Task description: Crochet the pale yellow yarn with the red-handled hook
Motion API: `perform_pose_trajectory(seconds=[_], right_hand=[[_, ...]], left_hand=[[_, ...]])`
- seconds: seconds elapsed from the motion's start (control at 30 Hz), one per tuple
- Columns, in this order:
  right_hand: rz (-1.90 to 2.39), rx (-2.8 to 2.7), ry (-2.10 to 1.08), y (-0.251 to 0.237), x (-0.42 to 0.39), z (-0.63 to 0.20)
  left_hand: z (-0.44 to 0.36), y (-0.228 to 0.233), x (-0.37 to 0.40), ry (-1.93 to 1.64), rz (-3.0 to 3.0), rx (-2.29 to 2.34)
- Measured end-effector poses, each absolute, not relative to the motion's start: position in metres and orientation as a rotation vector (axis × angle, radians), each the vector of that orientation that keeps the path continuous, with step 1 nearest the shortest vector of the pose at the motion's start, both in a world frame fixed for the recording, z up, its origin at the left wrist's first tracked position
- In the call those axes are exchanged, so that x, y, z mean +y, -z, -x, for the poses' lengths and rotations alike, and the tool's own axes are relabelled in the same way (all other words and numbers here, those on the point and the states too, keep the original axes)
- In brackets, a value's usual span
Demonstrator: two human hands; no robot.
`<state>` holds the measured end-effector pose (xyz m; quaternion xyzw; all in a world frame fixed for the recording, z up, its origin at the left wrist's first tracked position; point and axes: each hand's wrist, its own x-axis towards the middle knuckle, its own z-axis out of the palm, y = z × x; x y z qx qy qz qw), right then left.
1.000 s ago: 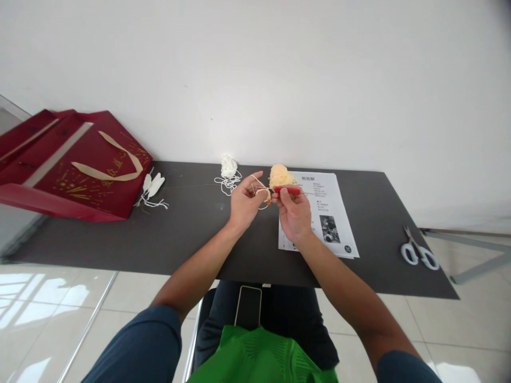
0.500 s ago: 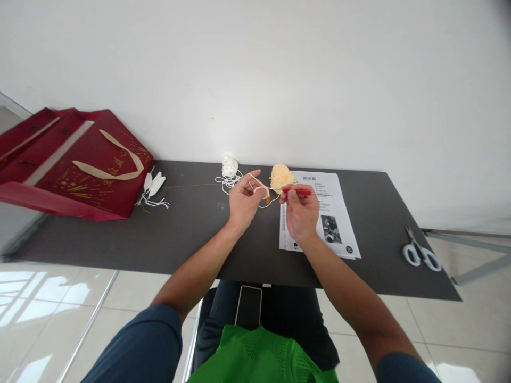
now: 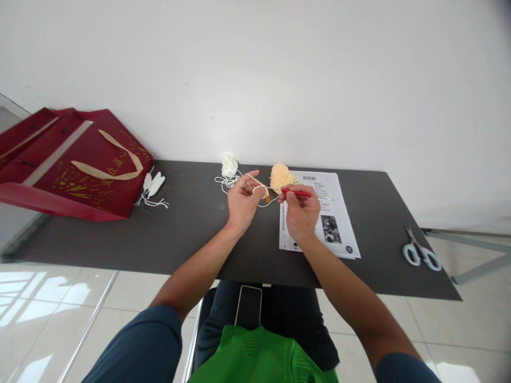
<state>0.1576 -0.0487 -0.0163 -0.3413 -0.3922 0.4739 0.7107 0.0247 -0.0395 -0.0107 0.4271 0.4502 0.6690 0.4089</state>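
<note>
Two hands up over the dark table [image 3: 191, 234], near its middle. My right hand [image 3: 300, 215] pinches a red-handled crochet hook [image 3: 297, 192] between thumb and fingertips, closed tight on the handle; the metal shaft lies level, pointing left toward the other hand. My left hand [image 3: 241, 199] has pale yellow yarn [image 3: 258, 187] looped over its raised fingers, thumb and fingers pinched on a small orange piece [image 3: 267, 199] at the hook's tip. The strand runs to a yellow yarn ball [image 3: 280, 175] just beyond the hands, on the far edge of a printed sheet [image 3: 331, 218] that lies under my right hand. Left of the ball, a tangle of white yarn [image 3: 229, 169]. Far left, a red gift bag [image 3: 75, 165] lying flat, small white pieces [image 3: 153, 186] beside it. Far right, white-handled scissors [image 3: 419, 252] near the table edge. A phone [image 3: 248, 306] rests on my lap.
</note>
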Motion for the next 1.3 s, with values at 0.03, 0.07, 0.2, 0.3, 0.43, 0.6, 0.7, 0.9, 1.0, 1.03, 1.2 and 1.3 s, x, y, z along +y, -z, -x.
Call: perform_pose_trajectory(seconds=[0.03,0.07,0.2,0.3,0.43,0.6,0.7,0.9,1.0,1.03,1.2,1.3], right_hand=[[0.759,-0.875,-1.042,0.016,-0.049,-0.157],[0.760,-0.881,-1.035,0.016,-0.050,-0.157],[0.767,-0.902,-1.022,0.014,-0.052,-0.157],[0.808,-0.901,-1.009,0.012,-0.055,-0.155],[0.824,-0.896,-1.010,0.012,-0.057,-0.153],[0.791,-0.856,-1.053,0.014,-0.053,-0.154],[0.776,-0.859,-1.070,0.016,-0.052,-0.155],[0.778,-0.909,-1.026,0.014,-0.054,-0.156],[0.797,-0.933,-0.999,0.012,-0.056,-0.156],[0.806,-0.940,-0.995,0.012,-0.057,-0.156],[0.859,-0.996,-0.923,0.014,-0.060,-0.155],[0.838,-1.040,-0.846,0.019,-0.059,-0.154]], left_hand=[[-0.025,0.011,-0.040,-1.687,-1.074,1.138],[-0.025,0.011,-0.040,-1.688,-1.072,1.142],[-0.025,0.012,-0.040,-1.706,-1.063,1.145],[-0.024,0.012,-0.040,-1.735,-1.063,1.143],[-0.024,0.012,-0.040,-1.771,-1.034,1.131],[-0.025,0.012,-0.040,-1.792,-1.006,1.165],[-0.026,0.012,-0.041,-1.787,-0.997,1.178],[-0.027,0.012,-0.041,-1.789,-1.007,1.201],[-0.027,0.013,-0.041,-1.784,-1.015,1.234],[-0.027,0.013,-0.041,-1.783,-1.022,1.241],[-0.029,0.014,-0.043,-1.780,-1.071,1.254],[-0.030,0.014,-0.043,-1.796,-1.115,1.261]])
